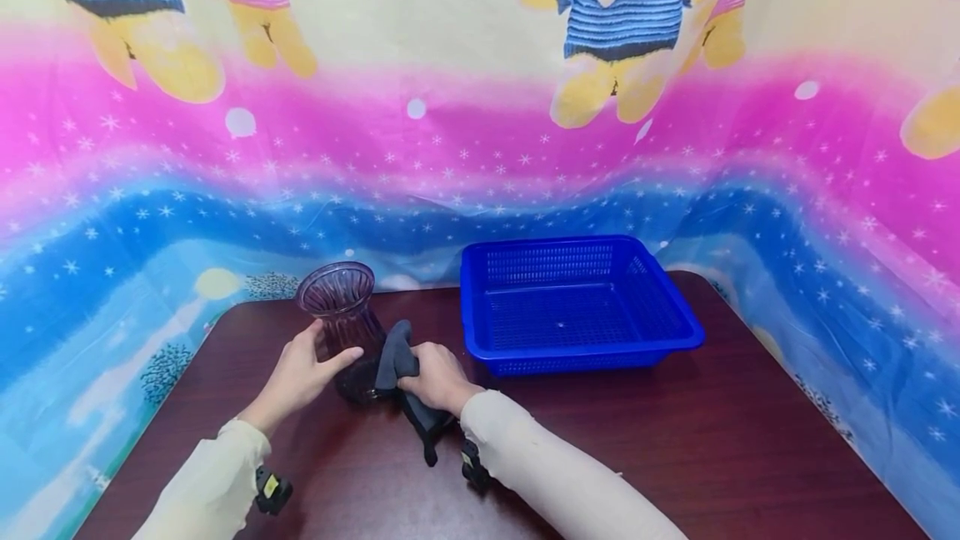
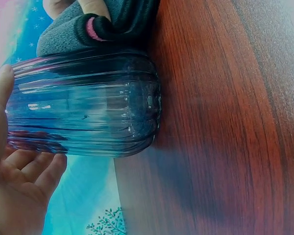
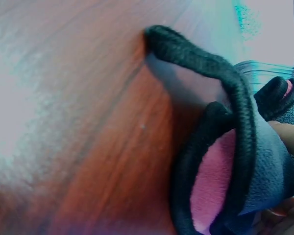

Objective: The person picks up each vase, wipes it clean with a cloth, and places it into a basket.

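Observation:
A ribbed purple glass vase stands upright on the dark wooden table. My left hand holds its left side, thumb across the front, fingers curved round the glass. My right hand grips a dark grey cloth with black edging and pink lining and presses it against the vase's right side. A tail of the cloth hangs down onto the table under my right wrist.
An empty blue plastic basket sits on the table to the right of the vase. A colourful printed cloth with bears and stars hangs behind and around the table. Bare tabletop lies to the right front.

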Demonstrator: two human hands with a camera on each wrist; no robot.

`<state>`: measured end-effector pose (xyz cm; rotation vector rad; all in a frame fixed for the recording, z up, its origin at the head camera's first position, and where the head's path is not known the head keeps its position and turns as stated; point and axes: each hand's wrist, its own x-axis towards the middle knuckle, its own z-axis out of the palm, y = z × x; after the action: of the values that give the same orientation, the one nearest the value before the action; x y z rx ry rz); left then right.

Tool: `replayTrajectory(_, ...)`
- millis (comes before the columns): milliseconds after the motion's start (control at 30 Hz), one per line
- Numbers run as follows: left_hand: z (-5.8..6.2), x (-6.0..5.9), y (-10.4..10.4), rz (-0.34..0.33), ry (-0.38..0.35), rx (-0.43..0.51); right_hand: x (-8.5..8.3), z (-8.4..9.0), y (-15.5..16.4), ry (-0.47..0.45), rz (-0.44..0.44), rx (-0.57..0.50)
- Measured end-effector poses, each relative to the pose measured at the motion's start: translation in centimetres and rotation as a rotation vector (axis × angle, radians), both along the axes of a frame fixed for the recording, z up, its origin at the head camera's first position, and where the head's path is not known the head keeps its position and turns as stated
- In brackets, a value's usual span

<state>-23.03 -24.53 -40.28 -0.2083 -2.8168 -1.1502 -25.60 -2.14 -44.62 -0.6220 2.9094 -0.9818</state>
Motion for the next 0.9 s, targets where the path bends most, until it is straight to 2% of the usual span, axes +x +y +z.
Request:
replayTrajectory(233, -0.1, 0.0, 0.0, -0.007, 0.007, 0.0, 0.0, 1.3, 0.0, -0.017, 0.009, -0.025)
replayTrajectory(533, 0.0, 0.0, 0.0, 0.006, 0.0, -0.033, 0.0, 3.3, -0.3, 0.012, 0.02, -0.031)
replayTrajectory(900, 0.1, 0.1, -0.1, 0.017, -0.092, -0.062, -0.3, 5.1, -0.6, 0.034, 0.027, -0.052)
